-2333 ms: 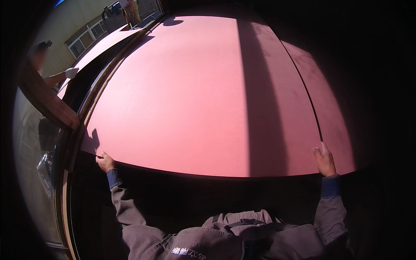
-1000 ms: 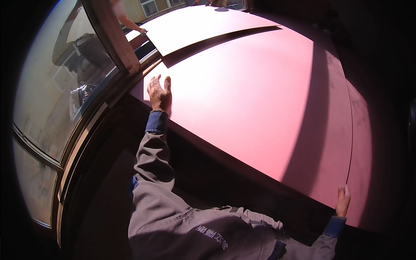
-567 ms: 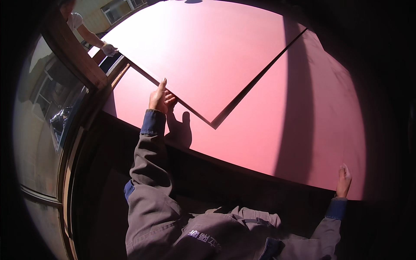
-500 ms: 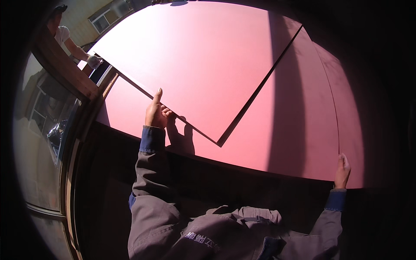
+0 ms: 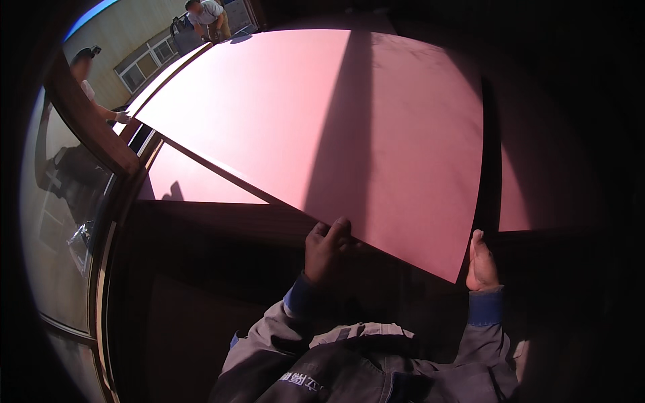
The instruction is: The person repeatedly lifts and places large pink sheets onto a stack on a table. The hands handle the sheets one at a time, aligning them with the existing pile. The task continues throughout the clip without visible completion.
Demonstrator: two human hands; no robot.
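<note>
We see a smooth, thin, straight-edged upper pink sheet [image 5: 269, 107] lying aslant, partly over a lower pink sheet [image 5: 195, 178]. Our left hand [image 5: 326, 254] pinches its near edge, forearm bent inward. Our right hand [image 5: 484, 265] stands upright beside the near right corner; whether gripping, we cannot tell.

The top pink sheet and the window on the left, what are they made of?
The top pink sheet looks like board, maybe fibreboard, smooth and fairly matte: no grain shows and it looks stiff. The window pane looks like smooth, shiny glass because shapes show in it, though clear plastic could look similar.
</note>
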